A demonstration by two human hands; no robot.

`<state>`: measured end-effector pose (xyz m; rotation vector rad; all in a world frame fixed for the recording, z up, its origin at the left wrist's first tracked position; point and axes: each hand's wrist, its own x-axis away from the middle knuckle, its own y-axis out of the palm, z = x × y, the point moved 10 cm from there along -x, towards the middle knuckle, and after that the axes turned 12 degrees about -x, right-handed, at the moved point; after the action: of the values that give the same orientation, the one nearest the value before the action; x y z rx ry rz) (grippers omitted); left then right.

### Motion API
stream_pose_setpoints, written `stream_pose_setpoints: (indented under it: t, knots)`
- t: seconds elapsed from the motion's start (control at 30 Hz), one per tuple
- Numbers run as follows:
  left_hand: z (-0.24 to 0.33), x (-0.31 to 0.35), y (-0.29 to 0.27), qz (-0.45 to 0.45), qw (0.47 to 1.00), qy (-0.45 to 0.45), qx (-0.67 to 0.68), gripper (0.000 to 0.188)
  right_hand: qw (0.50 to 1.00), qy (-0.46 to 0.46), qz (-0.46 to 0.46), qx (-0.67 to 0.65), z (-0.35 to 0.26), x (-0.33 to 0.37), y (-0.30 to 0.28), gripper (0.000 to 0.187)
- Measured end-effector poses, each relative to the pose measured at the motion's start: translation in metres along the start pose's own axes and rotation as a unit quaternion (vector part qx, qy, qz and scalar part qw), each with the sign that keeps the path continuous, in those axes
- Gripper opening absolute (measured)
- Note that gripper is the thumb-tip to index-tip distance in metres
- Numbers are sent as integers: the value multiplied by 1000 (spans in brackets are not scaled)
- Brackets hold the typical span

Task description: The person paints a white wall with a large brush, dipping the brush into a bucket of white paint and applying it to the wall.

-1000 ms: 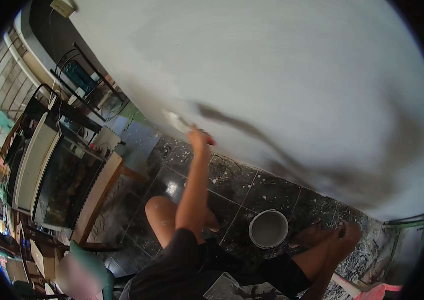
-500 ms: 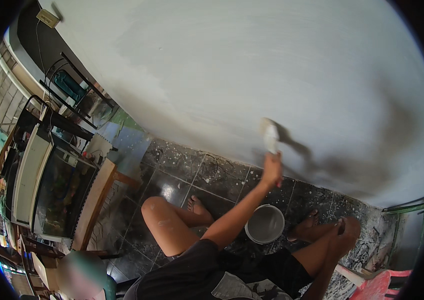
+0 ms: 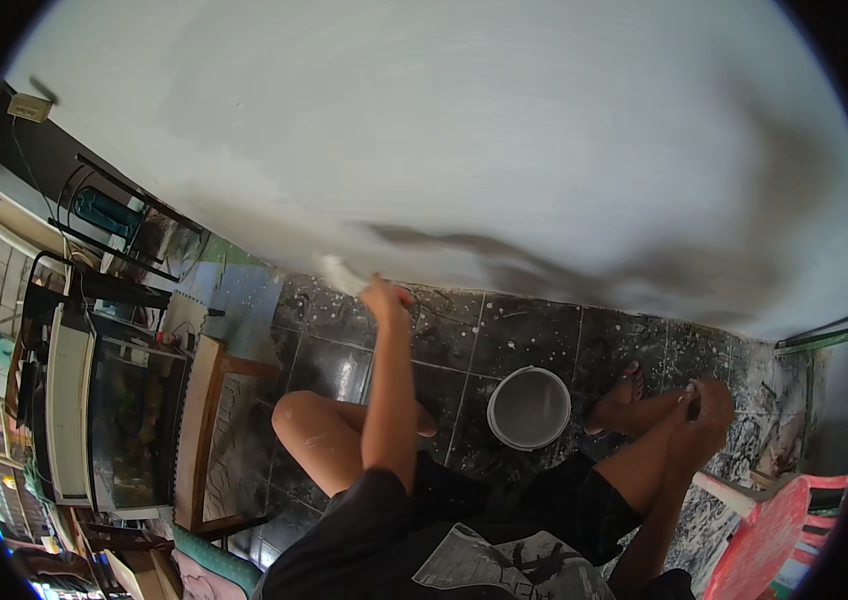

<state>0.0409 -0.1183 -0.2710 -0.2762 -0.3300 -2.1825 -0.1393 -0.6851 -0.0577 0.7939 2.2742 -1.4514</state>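
My left hand [image 3: 384,297] is closed round a paintbrush [image 3: 342,275] with a pale, motion-blurred head. A bit of red shows beside the fist. The bristles are at the foot of the white wall [image 3: 504,130], left of centre; whether they touch it I cannot tell. My right hand [image 3: 706,425] rests over my bent right knee, its fingers partly visible and no tool showing in it. Between my legs a round white bucket [image 3: 531,408] stands on the floor, with greyish contents or a grey inside.
Dark floor tiles [image 3: 434,340] are spattered with white. On my left are a fish tank [image 3: 134,430], a wooden frame [image 3: 206,430] and a black metal chair frame [image 3: 109,215]. A red plastic chair [image 3: 764,540] stands close by my right side, near a green metal frame [image 3: 824,342].
My left hand has swung left and down along the wall with the paintbrush, from above the bucket to the lower left. My right hand stays on the knee. The view has shifted slightly.
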Motion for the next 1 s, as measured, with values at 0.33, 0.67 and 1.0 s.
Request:
stream_pose_setpoints:
  t: [0.33,0.67,1.0]
  knots:
    - [-122,51,133,-211,963,-73,-154,19,998,27,9,48,29,11,-6,17]
    - [-163,327,183,-663,714,-137,-181,18,999,38,-35,-3,0,18,27,16]
    - [-22,-32,-44,13,999,-15,-29,22,1000,-3,-4,25,-1,-5,10,13]
